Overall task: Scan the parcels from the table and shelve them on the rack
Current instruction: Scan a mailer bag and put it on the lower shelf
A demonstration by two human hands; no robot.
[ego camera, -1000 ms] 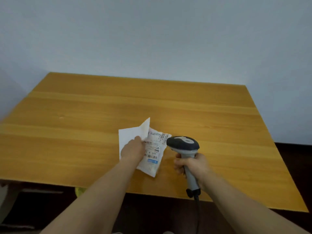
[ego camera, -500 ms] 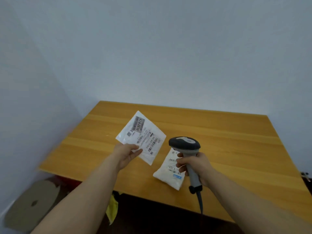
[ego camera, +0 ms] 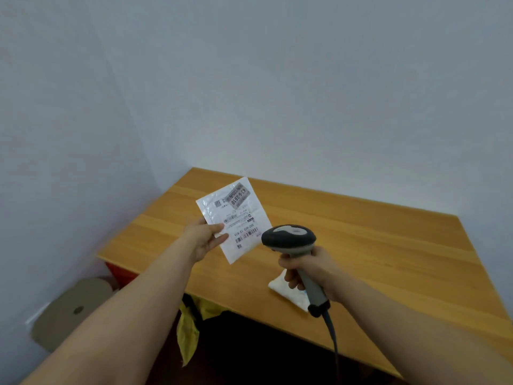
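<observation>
My left hand (ego camera: 204,239) pinches a flat white parcel (ego camera: 236,218) by its left edge and holds it up above the wooden table (ego camera: 374,245), label with barcodes facing me. My right hand (ego camera: 308,269) grips the handle of a grey barcode scanner (ego camera: 288,238), whose head sits just right of the parcel's lower corner. A second white parcel (ego camera: 291,294) lies on the table near the front edge, partly hidden behind my right hand and the scanner handle.
Grey walls meet in a corner behind the table's left end. A round brown cardboard disc (ego camera: 72,309) lies on the floor at the left. Something yellow (ego camera: 190,329) hangs under the table's front edge. The scanner cable (ego camera: 331,337) trails down. No rack is in view.
My left hand lifted the flat parcel off the other one and raised it with the label towards me. The view swung up and left. The scanner stayed beside the parcel.
</observation>
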